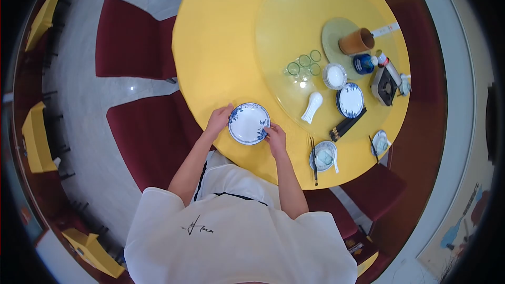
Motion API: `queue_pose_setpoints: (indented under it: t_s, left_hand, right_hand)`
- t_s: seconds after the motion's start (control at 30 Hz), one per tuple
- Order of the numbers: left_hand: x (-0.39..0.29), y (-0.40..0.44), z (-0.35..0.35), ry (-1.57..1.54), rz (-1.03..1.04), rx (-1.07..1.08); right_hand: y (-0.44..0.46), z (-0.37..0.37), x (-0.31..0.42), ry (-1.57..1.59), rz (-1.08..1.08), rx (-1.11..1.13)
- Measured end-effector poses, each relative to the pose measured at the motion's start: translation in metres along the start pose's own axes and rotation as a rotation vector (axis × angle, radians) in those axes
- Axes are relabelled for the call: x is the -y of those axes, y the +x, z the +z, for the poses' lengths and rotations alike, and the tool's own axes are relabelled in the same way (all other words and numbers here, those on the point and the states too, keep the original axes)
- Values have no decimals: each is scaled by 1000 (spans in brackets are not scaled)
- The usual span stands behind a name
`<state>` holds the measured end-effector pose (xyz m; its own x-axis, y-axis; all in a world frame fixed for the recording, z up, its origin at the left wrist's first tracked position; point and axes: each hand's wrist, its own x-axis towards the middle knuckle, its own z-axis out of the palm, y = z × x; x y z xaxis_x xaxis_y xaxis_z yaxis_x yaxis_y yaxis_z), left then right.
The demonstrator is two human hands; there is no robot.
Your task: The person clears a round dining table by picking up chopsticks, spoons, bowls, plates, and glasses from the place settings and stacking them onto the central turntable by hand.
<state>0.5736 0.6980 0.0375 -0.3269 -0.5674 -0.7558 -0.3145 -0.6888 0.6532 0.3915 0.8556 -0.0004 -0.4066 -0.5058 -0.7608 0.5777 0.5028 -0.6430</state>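
Observation:
A white plate (248, 124) with a blue floral rim is at the near edge of the yellow round table (221, 37). My left hand (219, 120) grips its left rim, and my right hand (275, 139) grips its lower right rim. Whether the plate rests on the cloth or is slightly raised, I cannot tell. To the right of my right hand is a place setting: a patterned plate with a bowl (324, 156), a white spoon and a pair of dark chopsticks (314, 162).
On the glass turntable (279, 26) stand several glasses (304, 61), stacked bowls (334, 76), white spoons (312, 107), stacked plates (350, 100), a brown cup (356, 41), a blue bottle (363, 64) and a portable stove (385, 87). Black chopsticks (347, 125) lie nearby. Red chairs (134, 39) surround the table.

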Motion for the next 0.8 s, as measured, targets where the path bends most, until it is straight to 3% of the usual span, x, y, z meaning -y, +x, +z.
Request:
queue_pose_setpoints:
  t_s: [0.27,0.5,0.67,0.8]
  left_hand:
    - [-43,-29,63,43,-4,311]
    - [-87,-20,199,84,96,659]
    - [-116,12,314,231,139,693]
    - [-131,74,400,501,415,667]
  right_hand:
    - [-36,-74,25,57,-154,-103]
    - [-60,-185,77,111,-323,-386]
    - [-50,-259,121,231,-399,-464]
    - [-15,-296,151,265,-385,-508]
